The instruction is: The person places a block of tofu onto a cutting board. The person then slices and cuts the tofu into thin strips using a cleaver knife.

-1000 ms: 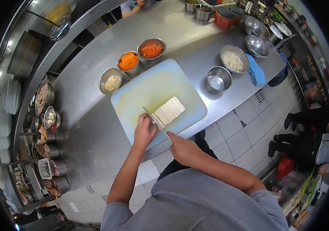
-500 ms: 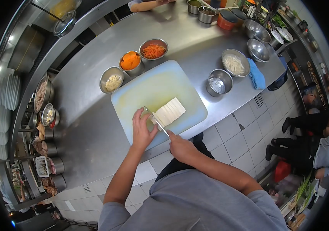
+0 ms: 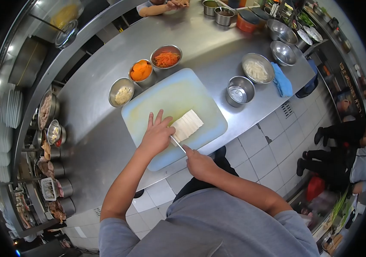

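Observation:
A white block cut into slices (image 3: 187, 125), tofu by its look, lies on a pale cutting board (image 3: 157, 103) with blue-tinted edges. My right hand (image 3: 200, 164) is wrapped round the handle of a knife (image 3: 177, 142), whose blade runs along the left end of the slices. My left hand (image 3: 158, 132) spreads its fingers over the board and covers the blade's far part. Its thumb side is beside the slices; whether it presses on the blade I cannot tell.
Past the board stand bowls of chopped garlic-like bits (image 3: 123, 95), sliced carrot (image 3: 141, 70) and shredded carrot (image 3: 166, 59). To the right are a metal pot (image 3: 240, 91), a bowl of white strips (image 3: 257, 70) and a blue cloth (image 3: 282, 81). Another person's hands (image 3: 177, 4) rest at the far edge.
My left hand has shifted from pinching near the blade's left side to lying spread across its far part. The right hand keeps its grip on the knife. The whole view has shifted slightly.

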`<state>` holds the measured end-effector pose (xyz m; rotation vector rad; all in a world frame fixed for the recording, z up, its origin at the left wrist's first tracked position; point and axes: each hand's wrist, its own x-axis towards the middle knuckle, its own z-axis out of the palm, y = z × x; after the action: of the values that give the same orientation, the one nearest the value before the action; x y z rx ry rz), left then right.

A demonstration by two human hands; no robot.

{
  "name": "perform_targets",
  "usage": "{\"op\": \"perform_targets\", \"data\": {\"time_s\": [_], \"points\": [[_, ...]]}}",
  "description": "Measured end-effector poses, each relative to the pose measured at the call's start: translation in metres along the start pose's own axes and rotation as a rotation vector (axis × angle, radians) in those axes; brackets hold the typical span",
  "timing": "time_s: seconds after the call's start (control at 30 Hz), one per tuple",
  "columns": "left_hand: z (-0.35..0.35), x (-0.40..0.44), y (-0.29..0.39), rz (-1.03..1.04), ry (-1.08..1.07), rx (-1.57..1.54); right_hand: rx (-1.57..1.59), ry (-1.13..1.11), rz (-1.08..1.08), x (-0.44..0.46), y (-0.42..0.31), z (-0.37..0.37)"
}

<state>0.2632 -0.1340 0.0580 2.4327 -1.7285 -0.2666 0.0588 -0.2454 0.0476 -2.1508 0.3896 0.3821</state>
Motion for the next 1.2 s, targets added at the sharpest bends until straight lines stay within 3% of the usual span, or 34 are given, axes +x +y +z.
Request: {"op": "perform_targets", "data": {"time_s": [0.2,0.3,0.37,0.4,0.47,0.57,0.83,1.2], "points": [[0.001,0.000,0.001,0.005,-0.012,0.015,0.012,-0.001,-0.015,0.000,0.001,-0.005],[0.004,0.000,0.002,0.005,0.083,-0.034,0.012,-0.007,-0.020,0.000,0.002,-0.005],[0.003,-0.002,0.005,-0.114,0.318,-0.125,0.019,-0.007,-0.021,0.002,0.005,-0.004],[0.011,-0.007,0.002,-0.113,0.317,-0.124,0.039,-0.001,-0.032,0.003,0.009,-0.002],[0.039,-0.024,-0.007,-0.365,0.533,-0.509,0.060,0.005,-0.043,0.003,0.012,-0.002],[0.066,-0.042,0.003,-0.378,0.448,-0.666,0.092,0.005,-0.070,0.003,0.014,-0.002],[0.080,-0.045,0.007,-0.293,0.497,-0.548,0.075,-0.014,-0.045,-0.011,-0.006,-0.021],[0.076,-0.044,0.000,-0.284,0.404,-0.506,0.076,-0.023,-0.045,-0.030,-0.024,-0.033]]}}
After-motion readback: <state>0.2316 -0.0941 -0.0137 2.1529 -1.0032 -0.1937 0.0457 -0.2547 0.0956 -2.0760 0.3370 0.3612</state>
